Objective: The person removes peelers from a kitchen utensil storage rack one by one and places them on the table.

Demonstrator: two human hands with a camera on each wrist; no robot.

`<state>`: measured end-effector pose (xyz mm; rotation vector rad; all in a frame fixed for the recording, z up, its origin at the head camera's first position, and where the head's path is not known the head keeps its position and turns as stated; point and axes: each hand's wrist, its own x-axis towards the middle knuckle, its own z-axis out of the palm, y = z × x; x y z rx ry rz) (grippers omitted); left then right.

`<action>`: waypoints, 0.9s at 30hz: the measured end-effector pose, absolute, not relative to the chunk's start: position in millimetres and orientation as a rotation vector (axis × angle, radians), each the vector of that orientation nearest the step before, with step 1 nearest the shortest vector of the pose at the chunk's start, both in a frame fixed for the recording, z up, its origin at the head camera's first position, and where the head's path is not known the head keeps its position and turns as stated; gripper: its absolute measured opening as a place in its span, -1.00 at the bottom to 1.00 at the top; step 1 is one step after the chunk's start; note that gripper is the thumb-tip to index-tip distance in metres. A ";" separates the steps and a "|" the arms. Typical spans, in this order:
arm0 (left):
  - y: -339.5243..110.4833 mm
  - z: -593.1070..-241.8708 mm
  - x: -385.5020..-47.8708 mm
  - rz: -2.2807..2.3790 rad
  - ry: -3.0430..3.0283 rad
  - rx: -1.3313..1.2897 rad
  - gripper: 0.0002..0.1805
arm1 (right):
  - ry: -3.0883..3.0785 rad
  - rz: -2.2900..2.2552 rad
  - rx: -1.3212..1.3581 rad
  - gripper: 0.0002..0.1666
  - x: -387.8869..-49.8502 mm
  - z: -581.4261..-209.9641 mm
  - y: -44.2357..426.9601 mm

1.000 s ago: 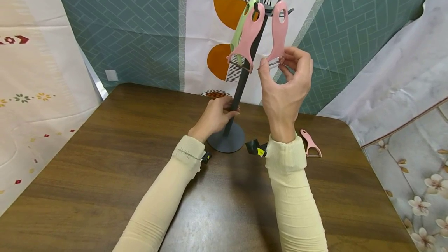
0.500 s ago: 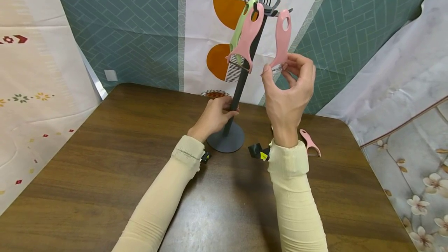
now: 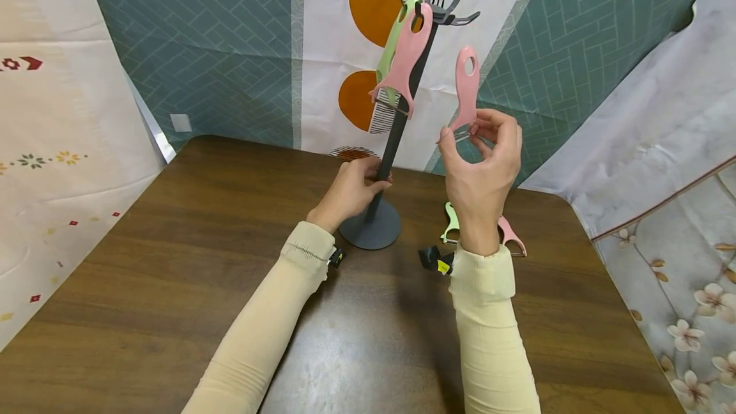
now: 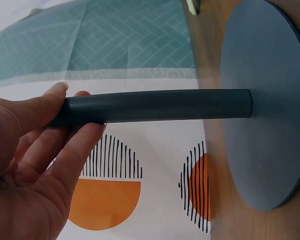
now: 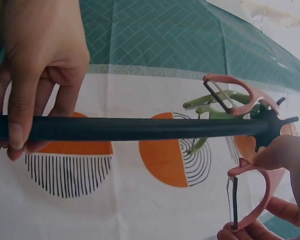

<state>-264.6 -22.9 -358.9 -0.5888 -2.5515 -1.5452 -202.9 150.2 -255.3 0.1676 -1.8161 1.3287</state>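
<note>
My left hand [image 3: 348,191] grips the lower part of the dark stand's pole [image 3: 393,145], just above its round base [image 3: 370,227]. In the left wrist view, thumb and fingers wrap the pole [image 4: 165,106]. My right hand [image 3: 485,174] pinches a pink peeler [image 3: 467,85] by its blade end, handle up, to the right of the stand's top and apart from the hooks [image 3: 460,20]. Another pink peeler [image 3: 407,56] hangs on a hook, overlapping a green one [image 3: 392,43]. The right wrist view shows green peelers [image 5: 210,102] behind the hanging pink one [image 5: 250,95].
On the brown table [image 3: 230,241], a green peeler [image 3: 451,219] and a pink peeler [image 3: 510,235] lie near my right wrist, the pink one partly hidden by it. Patterned cloths [image 3: 218,43] hang behind the table, with floral cloth [image 3: 690,273] at the right.
The pink peeler in my right hand has come off the hook, moving right and down with the hand. The green peeler on the table has come into view. My left hand stays on the pole.
</note>
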 end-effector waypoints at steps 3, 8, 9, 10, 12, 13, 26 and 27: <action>-23.0 -358.8 -264.1 -1.546 -2.559 -0.583 -0.75 | -1.822 1.340 0.162 -0.50 -204.5 -262.1 155.6; -23.2 -358.7 -263.7 -1.542 -2.560 -0.585 -0.76 | -1.827 1.346 0.159 -0.50 -203.4 -267.6 162.2; -23.2 -358.9 -263.5 -1.541 -2.560 -0.587 -0.78 | -1.833 1.345 0.153 -0.50 -202.9 -268.6 163.5; -23.3 -359.2 -263.4 -1.537 -2.562 -0.588 -0.79 | -1.840 1.344 0.147 -0.50 -202.3 -269.7 165.0; -23.4 -359.7 -263.0 -1.538 -2.563 -0.591 -0.80 | -1.859 1.344 0.131 -0.50 -201.3 -272.0 168.3; -23.4 -359.9 -262.8 -1.543 -2.562 -0.593 -0.81 | -1.869 1.342 0.122 -0.50 -200.9 -273.3 170.2; -22.8 -357.7 -264.4 -1.561 -2.554 -0.594 -0.77 | -1.996 1.286 -0.002 -0.48 -200.8 -283.2 190.3; -22.8 -357.6 -264.7 -1.559 -2.556 -0.592 -0.77 | -2.012 1.276 -0.013 -0.49 -201.0 -283.8 191.9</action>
